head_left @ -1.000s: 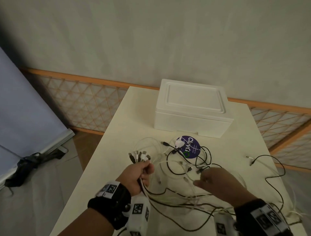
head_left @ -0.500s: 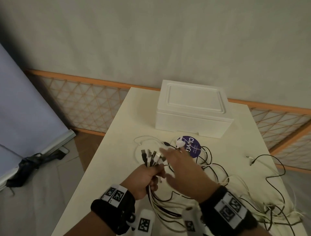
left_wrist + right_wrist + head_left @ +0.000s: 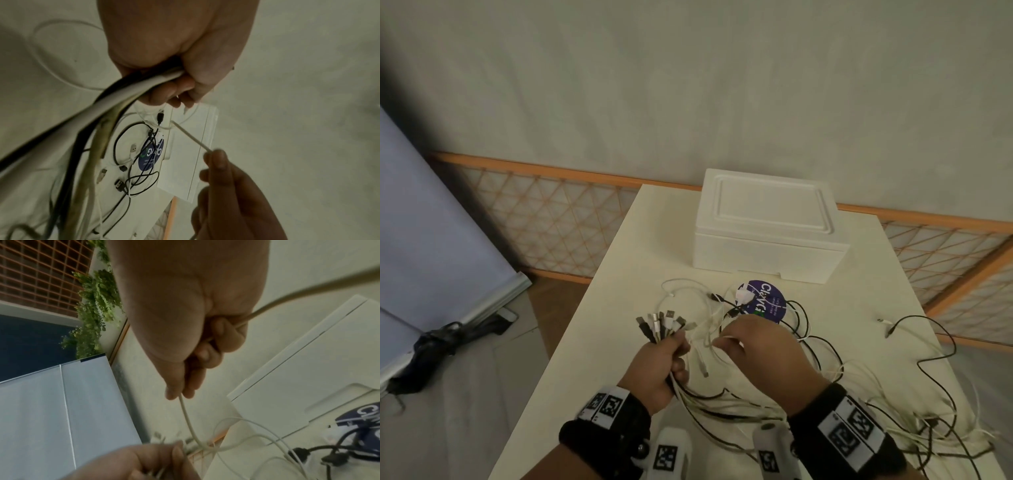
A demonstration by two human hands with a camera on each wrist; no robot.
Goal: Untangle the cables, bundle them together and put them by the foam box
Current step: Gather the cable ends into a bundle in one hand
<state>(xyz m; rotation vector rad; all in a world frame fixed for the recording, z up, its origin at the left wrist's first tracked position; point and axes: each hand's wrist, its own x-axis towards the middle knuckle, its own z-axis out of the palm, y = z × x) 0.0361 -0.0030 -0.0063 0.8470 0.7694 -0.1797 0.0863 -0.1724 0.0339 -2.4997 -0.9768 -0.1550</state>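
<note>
My left hand [image 3: 666,363] grips a bunch of black and white cables [image 3: 115,97] in its fist, with several USB plugs [image 3: 659,325] fanning out above the fingers. Just to its right, my right hand [image 3: 751,349] pinches one white cable [image 3: 186,415] between thumb and fingertips; that cable runs across to the left hand. The rest of the cables [image 3: 825,377] lie tangled on the table, trailing to the right. The white foam box [image 3: 767,233] stands closed at the far end of the table, beyond both hands.
A round purple sticker [image 3: 765,301] lies on the cream table [image 3: 626,260] just in front of the box, under some cable loops. The table's left edge drops to the floor, where a dark bag [image 3: 438,346] lies. A lattice fence [image 3: 551,222] runs behind.
My right hand left the loose cables, reached over to the plugs in the left hand and now pinches a white cable beside it. The left hand has risen a little with its bunch.
</note>
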